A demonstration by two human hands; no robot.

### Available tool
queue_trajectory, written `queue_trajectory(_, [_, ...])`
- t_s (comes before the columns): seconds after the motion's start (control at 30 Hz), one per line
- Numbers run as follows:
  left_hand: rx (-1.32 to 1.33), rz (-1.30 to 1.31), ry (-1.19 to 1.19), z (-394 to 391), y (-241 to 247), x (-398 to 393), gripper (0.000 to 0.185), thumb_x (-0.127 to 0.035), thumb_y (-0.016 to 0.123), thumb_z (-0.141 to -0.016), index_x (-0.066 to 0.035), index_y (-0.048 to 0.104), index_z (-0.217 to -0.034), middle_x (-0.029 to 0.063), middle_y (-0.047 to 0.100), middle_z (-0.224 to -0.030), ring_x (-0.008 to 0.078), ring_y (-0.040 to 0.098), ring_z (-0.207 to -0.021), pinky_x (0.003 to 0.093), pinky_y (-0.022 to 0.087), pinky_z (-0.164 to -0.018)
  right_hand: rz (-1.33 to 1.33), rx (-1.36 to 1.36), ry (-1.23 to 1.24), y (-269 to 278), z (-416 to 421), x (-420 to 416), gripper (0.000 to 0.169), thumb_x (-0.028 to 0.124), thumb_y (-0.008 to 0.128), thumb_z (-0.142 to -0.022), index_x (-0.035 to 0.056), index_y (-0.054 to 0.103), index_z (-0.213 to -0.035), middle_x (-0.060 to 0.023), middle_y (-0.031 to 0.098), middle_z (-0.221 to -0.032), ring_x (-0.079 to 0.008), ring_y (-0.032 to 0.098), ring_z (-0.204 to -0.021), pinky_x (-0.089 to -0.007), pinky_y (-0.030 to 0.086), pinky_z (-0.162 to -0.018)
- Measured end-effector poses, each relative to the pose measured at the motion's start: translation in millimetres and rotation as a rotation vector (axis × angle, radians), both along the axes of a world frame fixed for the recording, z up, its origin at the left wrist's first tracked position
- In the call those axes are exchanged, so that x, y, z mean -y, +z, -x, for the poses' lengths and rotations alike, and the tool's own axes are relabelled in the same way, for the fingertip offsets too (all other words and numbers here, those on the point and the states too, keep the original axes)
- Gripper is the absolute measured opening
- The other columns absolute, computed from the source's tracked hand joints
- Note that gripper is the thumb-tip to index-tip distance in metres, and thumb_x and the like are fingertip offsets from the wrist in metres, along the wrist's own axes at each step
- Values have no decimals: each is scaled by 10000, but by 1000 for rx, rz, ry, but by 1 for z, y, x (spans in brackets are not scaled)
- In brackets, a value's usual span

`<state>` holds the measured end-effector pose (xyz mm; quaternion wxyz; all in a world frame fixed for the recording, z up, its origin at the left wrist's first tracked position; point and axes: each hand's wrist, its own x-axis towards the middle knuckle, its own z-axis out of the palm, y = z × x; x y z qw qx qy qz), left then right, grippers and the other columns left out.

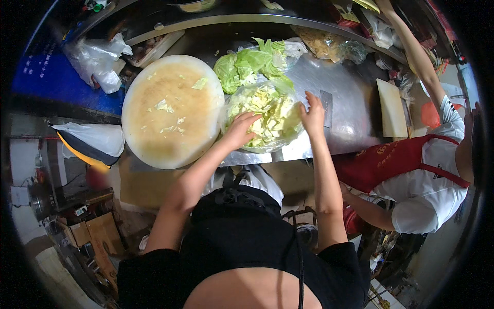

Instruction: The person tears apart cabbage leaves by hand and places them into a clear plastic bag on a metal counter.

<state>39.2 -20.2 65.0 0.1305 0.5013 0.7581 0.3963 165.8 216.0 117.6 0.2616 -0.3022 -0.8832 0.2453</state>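
Chopped cabbage (270, 116) fills a container lined with a clear plastic bag (285, 145) on the steel counter. My left hand (242, 131) rests on the cabbage at the left side of the bag, its fingers apart. At the right rim is my right hand (313, 116), fingers spread, with nothing seen in it. Just beyond it a cleaver blade (326, 109) lies flat. Behind the bag sit larger cabbage leaves (251, 63). A round cutting board (173, 112) with cabbage scraps (164, 106) stands to the left.
At the right a co-worker in a red apron (389, 160) reaches to a raised shelf (247, 18). A white rectangular board (391, 108) stands near them. Plastic bags (98, 61) and a tray of round items (156, 48) lie at the back left. A bag of brownish food (324, 42) is at the back.
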Motion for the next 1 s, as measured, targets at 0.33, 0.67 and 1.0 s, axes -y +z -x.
queue_trajectory(0.33, [336,225,224,-19,1,-65,397,-164,661,-737,-43,642,-1114,203,667,-964,344,648,-853,397,516,-770,114,165,252,-30,-18,33,473,-16,678,-677,119,617,-1126,-184,553,-1085,-363,570,-998,-403,494,-872])
queue_trajectory(0.67, [1067,-102,232,14,-7,-10,389,18,553,-870,16,550,-1258,95,633,-1098,127,602,-941,245,490,-809,87,107,310,3,-1,49,297,61,688,-681,38,671,-977,-204,546,-1159,-377,519,-1097,-456,428,-947])
queue_trajectory(1.0, [799,-182,388,29,-16,3,357,57,554,-887,-20,570,-1235,102,621,-1146,145,618,-873,250,490,-790,280,246,198,-38,12,37,261,100,699,-753,65,678,-1011,-156,681,-869,-304,668,-782,-374,535,-730])
